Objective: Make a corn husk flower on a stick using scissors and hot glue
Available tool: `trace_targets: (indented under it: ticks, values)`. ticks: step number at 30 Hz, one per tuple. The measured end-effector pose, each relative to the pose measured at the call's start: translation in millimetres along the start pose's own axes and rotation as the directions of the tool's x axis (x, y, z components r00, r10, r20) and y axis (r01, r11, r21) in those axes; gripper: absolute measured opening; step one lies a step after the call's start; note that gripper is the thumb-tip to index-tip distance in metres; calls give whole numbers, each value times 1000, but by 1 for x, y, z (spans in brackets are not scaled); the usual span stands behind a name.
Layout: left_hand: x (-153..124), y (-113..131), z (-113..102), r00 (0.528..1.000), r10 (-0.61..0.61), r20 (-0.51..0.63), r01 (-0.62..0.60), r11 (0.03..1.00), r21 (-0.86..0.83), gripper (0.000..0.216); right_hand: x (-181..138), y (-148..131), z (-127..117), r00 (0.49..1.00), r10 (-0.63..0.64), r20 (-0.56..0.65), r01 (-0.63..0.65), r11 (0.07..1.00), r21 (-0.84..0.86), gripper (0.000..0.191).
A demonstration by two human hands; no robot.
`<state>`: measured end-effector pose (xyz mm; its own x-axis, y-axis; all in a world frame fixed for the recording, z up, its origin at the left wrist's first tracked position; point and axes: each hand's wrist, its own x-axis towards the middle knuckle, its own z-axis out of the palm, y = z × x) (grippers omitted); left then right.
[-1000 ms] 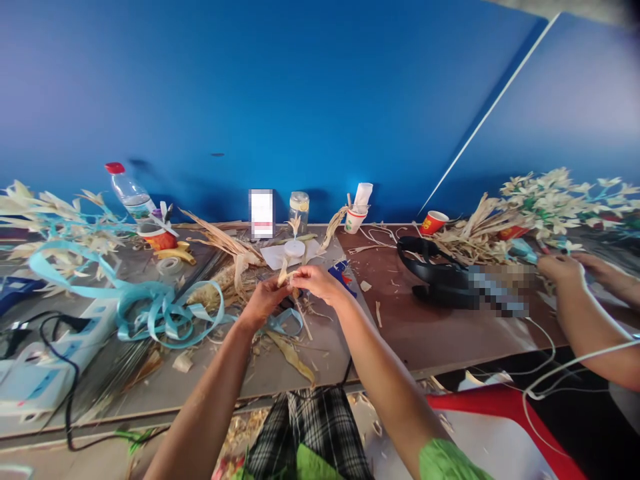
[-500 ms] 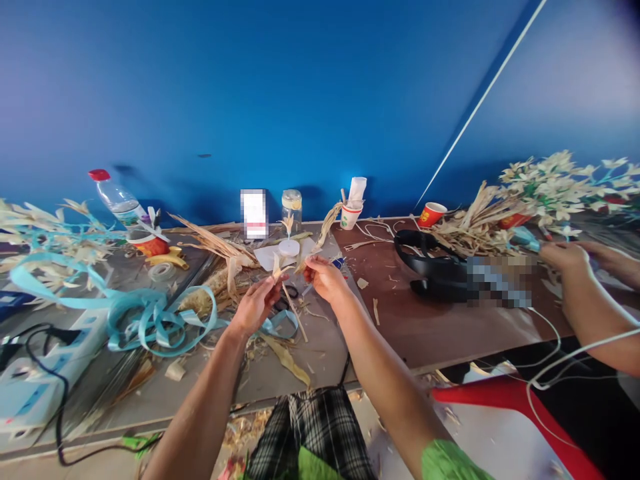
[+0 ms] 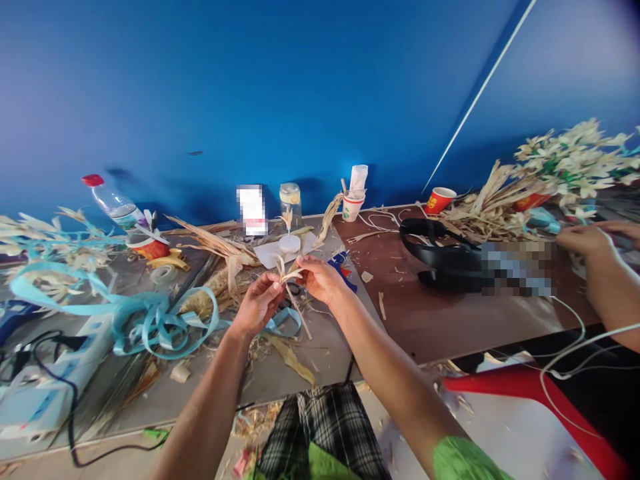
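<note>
Both my hands meet over the middle of the table (image 3: 440, 327). My left hand (image 3: 259, 303) pinches the lower part of a small dried-husk flower (image 3: 286, 273) on a thin stick. My right hand (image 3: 320, 280) pinches its pale petals from the right. The stick slants down and to the right beneath my hands. Loose husk scraps lie on the table under them.
Light-blue ribbon (image 3: 150, 317) coils at the left beside a white power strip (image 3: 35, 393) with a black cable. A water bottle (image 3: 113, 200), a glass jar (image 3: 290, 200) and paper cups (image 3: 353, 207) stand at the back. Another person's hands (image 3: 590, 243) work at the right near husk flowers (image 3: 565, 160) and a black object (image 3: 445, 260).
My hands came together, parted a little as they rose, and now hold the husk flower close between them. The view has tilted slightly.
</note>
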<state>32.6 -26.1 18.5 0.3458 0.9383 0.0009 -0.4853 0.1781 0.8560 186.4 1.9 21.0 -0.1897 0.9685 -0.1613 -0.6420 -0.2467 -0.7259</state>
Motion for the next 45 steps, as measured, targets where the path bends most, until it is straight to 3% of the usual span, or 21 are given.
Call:
trace_targets:
  ticks: [23, 42, 45]
  values:
    - [2, -1, -1, 996, -9, -85, 13, 999, 45, 27, -10, -5, 10, 997, 6, 73, -12, 996, 83, 22]
    - [3, -2, -3, 999, -40, -23, 40, 999, 12, 25, -12, -6, 12, 988, -23, 155, 11, 997, 79, 20]
    - [3, -2, -4, 996, -57, -67, 58, 998, 15, 30, -12, -6, 12, 988, -20, 154, 8, 997, 75, 19]
